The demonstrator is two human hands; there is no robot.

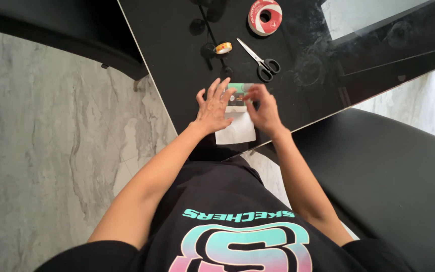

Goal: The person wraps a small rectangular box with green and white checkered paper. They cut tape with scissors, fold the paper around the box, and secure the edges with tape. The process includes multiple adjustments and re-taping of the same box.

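On the glossy black table (177,75), a white paper sheet (236,132) lies under a small green box (239,92) near the front edge. The left hand (213,107) presses flat, fingers spread; the right hand (264,110) pinches the box's edge — keep the sheet taut and square. The box's underside and the fold are hidden.

Daylight scene, evenly lit, sharp overall.
Black glossy table (177,75) is mirroring a bright window patch at the upper right and is showing smudges and faint glare rings there. Soft shadows are falling under the left hand (213,108) and right hand (264,110); fingertips are blurring slightly. Wide lens is bending the table edges and stretching the frame corners. Grey marble floor (41,151) is reading evenly lit.
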